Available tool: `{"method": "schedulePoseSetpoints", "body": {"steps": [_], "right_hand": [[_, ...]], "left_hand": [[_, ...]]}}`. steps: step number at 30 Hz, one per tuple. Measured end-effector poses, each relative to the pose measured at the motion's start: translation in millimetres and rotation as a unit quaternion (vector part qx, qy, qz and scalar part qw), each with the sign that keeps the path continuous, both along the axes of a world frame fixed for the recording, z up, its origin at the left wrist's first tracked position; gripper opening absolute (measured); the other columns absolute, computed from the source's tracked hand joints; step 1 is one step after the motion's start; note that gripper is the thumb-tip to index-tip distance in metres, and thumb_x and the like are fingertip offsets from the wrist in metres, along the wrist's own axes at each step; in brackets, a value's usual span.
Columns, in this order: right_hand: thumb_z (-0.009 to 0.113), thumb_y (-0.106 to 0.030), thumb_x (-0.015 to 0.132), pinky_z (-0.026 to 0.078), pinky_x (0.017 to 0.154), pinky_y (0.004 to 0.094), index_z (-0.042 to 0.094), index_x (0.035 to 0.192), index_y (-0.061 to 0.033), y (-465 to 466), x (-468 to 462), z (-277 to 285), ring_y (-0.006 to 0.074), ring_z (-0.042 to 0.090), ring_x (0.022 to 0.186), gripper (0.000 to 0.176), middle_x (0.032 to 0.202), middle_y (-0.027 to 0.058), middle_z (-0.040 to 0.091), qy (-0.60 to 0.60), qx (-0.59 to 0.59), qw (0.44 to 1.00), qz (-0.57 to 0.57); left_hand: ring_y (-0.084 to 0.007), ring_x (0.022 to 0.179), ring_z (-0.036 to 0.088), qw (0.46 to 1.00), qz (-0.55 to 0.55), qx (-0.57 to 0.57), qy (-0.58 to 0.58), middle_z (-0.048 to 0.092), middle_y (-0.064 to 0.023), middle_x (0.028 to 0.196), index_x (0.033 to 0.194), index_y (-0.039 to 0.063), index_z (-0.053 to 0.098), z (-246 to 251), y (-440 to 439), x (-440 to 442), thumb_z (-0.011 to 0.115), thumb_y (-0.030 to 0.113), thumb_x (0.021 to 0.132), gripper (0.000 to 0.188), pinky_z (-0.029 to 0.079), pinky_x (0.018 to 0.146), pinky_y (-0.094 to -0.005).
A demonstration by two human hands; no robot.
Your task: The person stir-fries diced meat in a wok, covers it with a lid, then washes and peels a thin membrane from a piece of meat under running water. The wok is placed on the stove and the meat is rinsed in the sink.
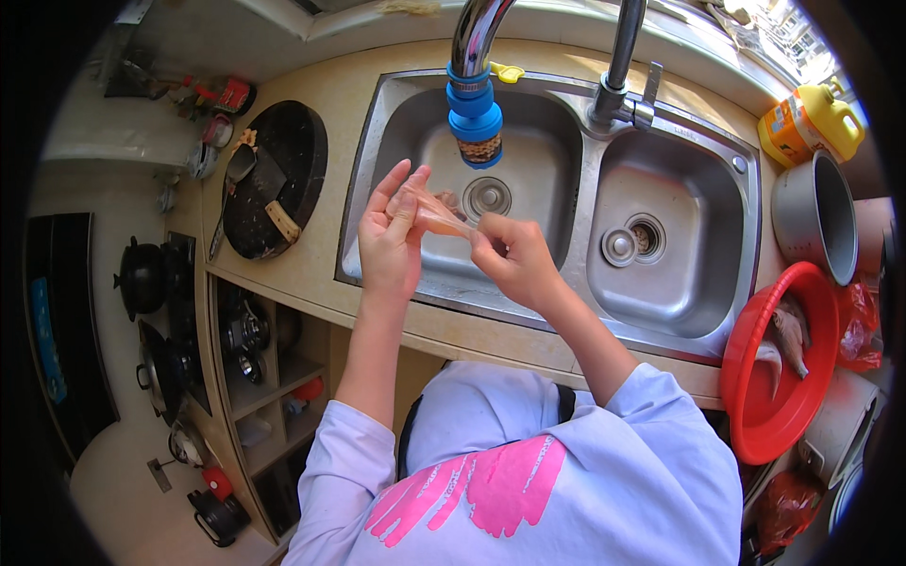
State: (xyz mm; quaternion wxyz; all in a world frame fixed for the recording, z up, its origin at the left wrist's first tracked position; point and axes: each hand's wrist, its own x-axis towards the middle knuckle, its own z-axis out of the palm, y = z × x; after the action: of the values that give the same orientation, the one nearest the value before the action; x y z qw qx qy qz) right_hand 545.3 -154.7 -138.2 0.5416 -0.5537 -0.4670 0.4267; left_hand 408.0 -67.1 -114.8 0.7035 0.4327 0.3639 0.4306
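Above the left basin of a steel double sink (577, 212), a pale pink, translucent, stretchy piece (440, 214) is pulled between my hands; it could be raw skin or meat, I cannot tell. My left hand (394, 226) grips its wide end between thumb and fingers. On its right, my right hand (511, 256) pinches the narrow end. Close above my left hand hangs a chrome tap with a blue filter nozzle (476, 131). Something brownish shows partly behind the piece, mostly hidden by it.
At left a cleaver (272, 180) lies on a round black chopping board (311, 152) with food scraps. Several fish (789, 336) lie in a tilted red basin (742, 368) at right. Near it stand a metal pot (793, 212) and a yellow jug (814, 120). A second tap (612, 99) rises behind the sink.
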Motion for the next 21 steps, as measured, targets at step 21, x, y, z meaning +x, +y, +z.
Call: {"method": "schedulePoseSetpoints", "body": {"steps": [21], "right_hand": [[0.06,-0.025,0.082,0.045,0.048,0.0367,0.055,0.071,-0.0043,12,-30,18,0.0293,0.058,0.055,0.024,0.061,0.0107,0.059,-0.218,0.143,0.964,-0.048]], "left_hand": [[-0.021,0.096,0.059,0.999,0.002,0.007,-0.036,0.053,-0.0192,0.116,0.127,0.007,0.035,34,-22,16,0.031,-0.005,0.089,0.041,0.052,0.082,-0.0342]]}}
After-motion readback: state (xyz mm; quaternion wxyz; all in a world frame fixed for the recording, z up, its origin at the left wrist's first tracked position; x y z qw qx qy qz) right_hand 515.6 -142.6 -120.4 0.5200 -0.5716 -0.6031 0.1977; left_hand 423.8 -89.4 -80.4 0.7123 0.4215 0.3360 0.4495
